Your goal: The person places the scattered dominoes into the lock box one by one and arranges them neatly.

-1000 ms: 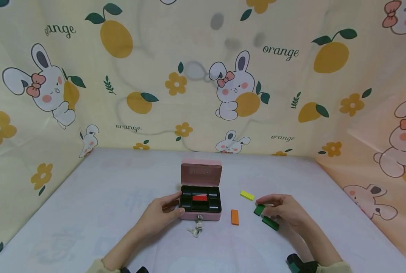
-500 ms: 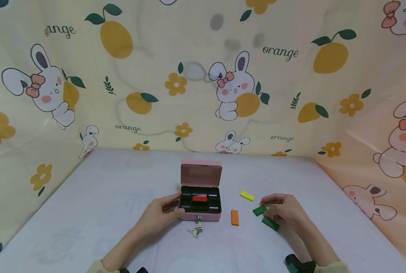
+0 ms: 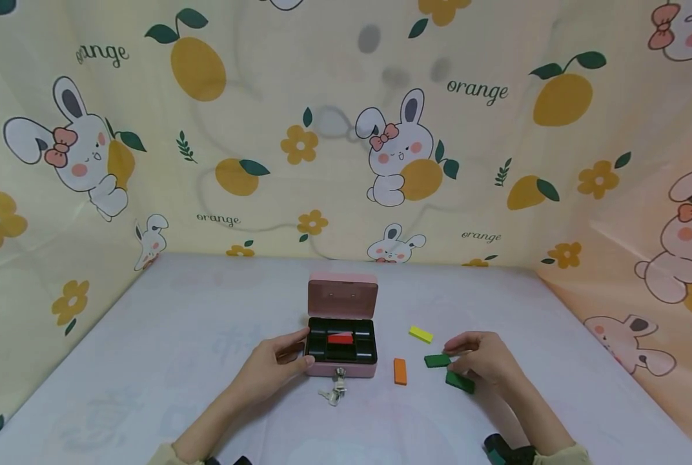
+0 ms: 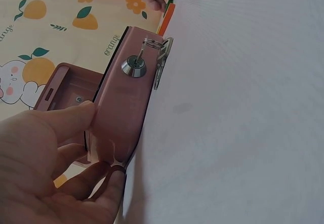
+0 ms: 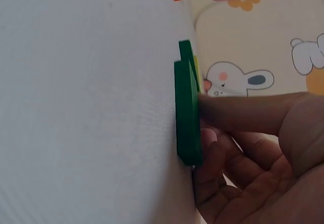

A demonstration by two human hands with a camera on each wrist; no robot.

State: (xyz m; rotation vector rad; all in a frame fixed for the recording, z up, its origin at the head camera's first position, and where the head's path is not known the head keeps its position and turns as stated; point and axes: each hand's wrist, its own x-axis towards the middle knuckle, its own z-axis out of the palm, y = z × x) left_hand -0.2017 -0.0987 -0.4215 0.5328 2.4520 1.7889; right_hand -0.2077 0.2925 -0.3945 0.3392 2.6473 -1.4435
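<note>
A pink metal cash box [image 3: 341, 369] stands with its lid [image 3: 343, 299] raised. Its black tray [image 3: 317, 354] holds a red block [image 3: 340, 338], and a key ring [image 3: 334, 391] hangs from the front lock. My left hand [image 3: 273, 365] grips the box's left side, thumb at the front corner. On the right, my right hand [image 3: 488, 356] has thumb and fingers around the right end of a green block [image 3: 437, 361]; the exact contact is partly hidden. A second green block [image 3: 459, 382] lies just in front of that hand, large in the right wrist view [image 5: 187, 115].
An orange block [image 3: 400, 371] lies between the box and the green blocks. Farther back is a yellow block [image 3: 421, 334]. The white table [image 3: 206, 303] runs back to a curtain [image 3: 264, 129] printed with rabbits and oranges.
The farther green block has turned and shifted left, now lying nearly crosswise. My right fingertips have moved slightly with it. The left hand and the box have stayed put.
</note>
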